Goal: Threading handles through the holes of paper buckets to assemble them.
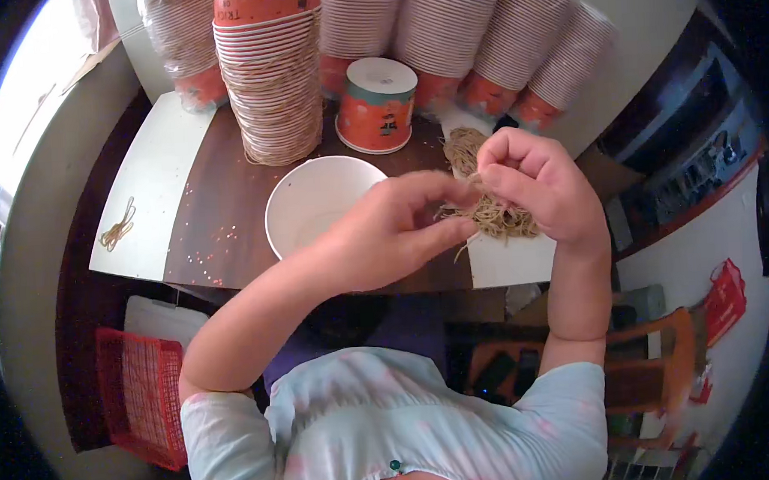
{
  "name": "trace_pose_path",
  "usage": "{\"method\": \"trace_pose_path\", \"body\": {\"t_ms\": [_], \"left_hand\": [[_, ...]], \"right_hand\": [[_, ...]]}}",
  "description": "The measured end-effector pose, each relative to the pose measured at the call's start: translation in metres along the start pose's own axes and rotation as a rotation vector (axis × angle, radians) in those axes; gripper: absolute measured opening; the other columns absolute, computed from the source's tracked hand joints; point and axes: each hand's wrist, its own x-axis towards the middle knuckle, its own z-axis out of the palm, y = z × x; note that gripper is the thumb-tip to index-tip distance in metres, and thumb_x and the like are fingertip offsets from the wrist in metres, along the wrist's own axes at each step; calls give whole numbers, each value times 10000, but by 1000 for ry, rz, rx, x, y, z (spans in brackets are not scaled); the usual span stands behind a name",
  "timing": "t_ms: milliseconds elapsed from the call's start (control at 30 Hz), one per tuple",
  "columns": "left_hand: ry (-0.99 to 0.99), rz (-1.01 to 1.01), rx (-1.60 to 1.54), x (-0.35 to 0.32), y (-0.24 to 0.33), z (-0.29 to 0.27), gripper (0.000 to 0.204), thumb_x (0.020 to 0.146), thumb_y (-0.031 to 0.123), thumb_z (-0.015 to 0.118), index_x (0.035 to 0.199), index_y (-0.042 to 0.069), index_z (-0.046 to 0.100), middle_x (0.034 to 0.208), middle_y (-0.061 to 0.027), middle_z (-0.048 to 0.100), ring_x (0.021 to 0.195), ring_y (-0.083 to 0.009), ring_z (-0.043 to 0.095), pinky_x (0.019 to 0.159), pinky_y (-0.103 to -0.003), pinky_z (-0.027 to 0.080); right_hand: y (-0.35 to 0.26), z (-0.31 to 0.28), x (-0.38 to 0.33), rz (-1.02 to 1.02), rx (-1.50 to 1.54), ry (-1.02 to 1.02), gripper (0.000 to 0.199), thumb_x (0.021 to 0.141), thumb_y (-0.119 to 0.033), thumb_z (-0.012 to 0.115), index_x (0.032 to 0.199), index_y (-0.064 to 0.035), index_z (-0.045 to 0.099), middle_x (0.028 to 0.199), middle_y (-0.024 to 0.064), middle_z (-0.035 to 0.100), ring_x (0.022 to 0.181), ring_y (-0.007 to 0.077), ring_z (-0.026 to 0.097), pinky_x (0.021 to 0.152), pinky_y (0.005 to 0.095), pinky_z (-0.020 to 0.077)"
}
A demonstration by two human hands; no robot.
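My right hand [536, 182] is closed in a pinch over a pile of thin tan cords [504, 219]. A thin tan strand seems to be at its fingertips, partly hidden. My left hand [405, 218] reaches across from the left, thumb and forefinger apart, its fingers slightly blurred beside my right fingertips. No thing shows clearly in the left hand. Beneath my left forearm and wrist stands a large white paper bucket [314, 196], its mouth facing up and partly covered. More cords [464, 146] lie just behind the hands.
Behind the bucket stand an upturned orange bucket [377, 112] and a tall nested stack [271, 90] with cords around its rims. Several wrapped stacks [448, 31] line the wall. A small cord bundle [118, 228] lies on the table's left; a red basket [138, 392] sits below.
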Motion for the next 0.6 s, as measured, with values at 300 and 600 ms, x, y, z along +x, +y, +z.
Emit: {"method": "trace_pose_path", "body": {"t_ms": [300, 600], "left_hand": [[-66, -363, -148, -70, 5, -16, 226, 933, 191, 541, 950, -12, 639, 778, -13, 637, 699, -49, 552, 591, -192, 427], [-43, -469, -356, -85, -4, -13, 234, 939, 196, 532, 918, -9, 642, 755, 16, 601, 665, -43, 508, 604, -196, 432]], "right_hand": [[32, -17, -16, -33, 50, 163, 79, 898, -125, 561, 869, -53, 541, 721, -69, 491, 626, 8, 423, 550, 164, 350], [53, -7, -43, 304, -651, 8, 158, 777, -139, 658, 886, -47, 589, 838, 27, 595, 759, 128, 545, 679, 265, 442]]}}
